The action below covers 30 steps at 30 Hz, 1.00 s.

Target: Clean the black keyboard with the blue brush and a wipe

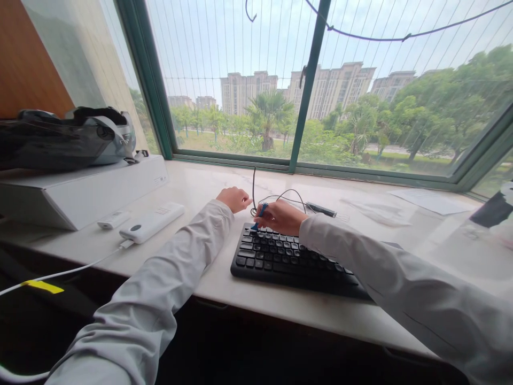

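A black keyboard (pixel 288 259) lies on the pale marble sill (pixel 208 187), angled towards the right. My right hand (pixel 280 216) rests at its far left corner, fingers pinched on a small blue tool (pixel 260 213) whose tip touches the keys. My left hand (pixel 234 199) is curled just left of it, holding the thin black cable (pixel 254 184) that loops up behind the keyboard. Both arms wear light grey sleeves.
A white box (pixel 80 192) with a helmet-like device (pixel 72 136) stands at the left. In front of it lie a white power bank (pixel 151 222) with a white cord and a small white stick (pixel 114 219). A black pen (pixel 320 209) and papers (pixel 430 200) lie right, under the window.
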Each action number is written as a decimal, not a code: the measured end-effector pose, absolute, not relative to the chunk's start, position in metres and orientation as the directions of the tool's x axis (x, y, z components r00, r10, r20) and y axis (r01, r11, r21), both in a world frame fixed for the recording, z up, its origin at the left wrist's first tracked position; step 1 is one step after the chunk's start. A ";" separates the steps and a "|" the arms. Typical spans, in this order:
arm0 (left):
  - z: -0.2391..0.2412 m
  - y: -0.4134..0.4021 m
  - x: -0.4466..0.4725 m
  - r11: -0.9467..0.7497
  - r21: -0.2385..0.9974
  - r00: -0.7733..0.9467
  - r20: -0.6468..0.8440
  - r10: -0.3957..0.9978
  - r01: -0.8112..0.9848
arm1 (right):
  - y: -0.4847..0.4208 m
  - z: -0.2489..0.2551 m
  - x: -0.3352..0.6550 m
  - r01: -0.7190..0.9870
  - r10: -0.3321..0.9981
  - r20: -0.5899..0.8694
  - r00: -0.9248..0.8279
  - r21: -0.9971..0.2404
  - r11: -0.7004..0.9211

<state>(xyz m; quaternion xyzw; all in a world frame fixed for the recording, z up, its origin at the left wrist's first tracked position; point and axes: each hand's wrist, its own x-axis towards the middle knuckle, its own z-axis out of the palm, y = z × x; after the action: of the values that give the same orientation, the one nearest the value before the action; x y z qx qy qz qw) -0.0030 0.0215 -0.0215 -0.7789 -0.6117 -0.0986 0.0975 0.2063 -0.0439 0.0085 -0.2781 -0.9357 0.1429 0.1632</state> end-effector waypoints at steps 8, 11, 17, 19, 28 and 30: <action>-0.022 0.023 -0.004 -0.230 -0.003 0.224 0.246 0.943 0.973 | -0.049 0.013 0.225 0.506 0.577 0.209 -0.789 -0.312 0.804; -0.022 0.024 -0.005 -0.231 -0.003 0.225 0.231 0.946 0.973 | -0.049 0.012 0.232 0.514 0.583 0.207 -0.786 -0.307 0.801; -0.023 0.024 -0.005 -0.224 0.002 0.218 0.228 0.949 0.974 | -0.051 0.012 0.244 0.482 0.558 0.229 -0.798 -0.314 0.818; -0.023 0.024 -0.005 -0.230 0.003 0.223 0.228 0.948 0.973 | -0.053 0.012 0.246 0.452 0.520 0.246 -0.818 -0.284 0.845; -0.026 0.028 -0.012 -0.234 -0.004 0.229 0.230 0.946 0.972 | -0.054 0.011 0.230 0.435 0.491 0.303 -0.817 -0.235 0.869; -0.025 0.027 -0.010 -0.227 -0.006 0.222 0.235 0.946 0.974 | -0.054 0.012 0.220 0.460 0.543 0.323 -0.775 -0.300 0.836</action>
<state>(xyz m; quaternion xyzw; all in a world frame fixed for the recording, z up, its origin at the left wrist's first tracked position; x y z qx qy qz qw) -0.0105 0.0268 -0.0254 -0.7781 -0.6169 -0.0909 0.0758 0.2203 -0.0539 0.0120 -0.2678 -0.9365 0.1022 0.2019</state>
